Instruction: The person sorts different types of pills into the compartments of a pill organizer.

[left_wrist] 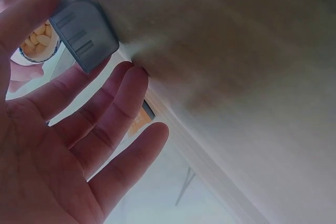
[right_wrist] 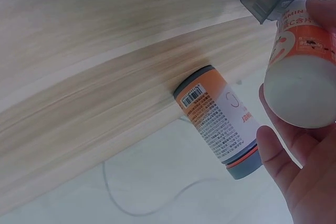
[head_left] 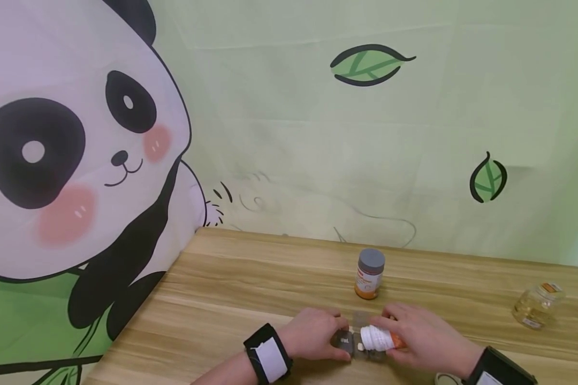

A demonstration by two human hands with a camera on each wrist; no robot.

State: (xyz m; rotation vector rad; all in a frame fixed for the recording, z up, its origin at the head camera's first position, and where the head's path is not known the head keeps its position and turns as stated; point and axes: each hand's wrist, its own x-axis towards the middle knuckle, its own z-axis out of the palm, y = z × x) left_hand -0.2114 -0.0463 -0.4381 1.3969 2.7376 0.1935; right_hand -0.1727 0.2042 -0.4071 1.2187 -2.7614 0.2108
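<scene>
My left hand point(head_left: 313, 334) holds a grey pill organizer point(head_left: 344, 342) on the table, thumb on one side and fingertips on the other. A lid marked "Wed." shows beside the thumb, and clear compartments lie to its right. In my right hand point(head_left: 426, 339) is a white and orange pill bottle point(right_wrist: 299, 59), gripped between thumb and fingers. It is tipped on its side, its uncapped white neck point(head_left: 377, 338) pointing left over the organizer. Pale tablets point(left_wrist: 39, 40) crowd the bottle's mouth in the left wrist view. One small pale tablet point(head_left: 360, 347) shows at the compartments, just below the mouth.
Behind the hands stands an orange and white bottle with a grey lid point(head_left: 369, 275). A clear jar point(head_left: 537, 307) holding yellowish contents is at the right of the wooden table point(head_left: 250, 272). A round pale object point(head_left: 447, 379) is cut off by the bottom edge, near the right wrist.
</scene>
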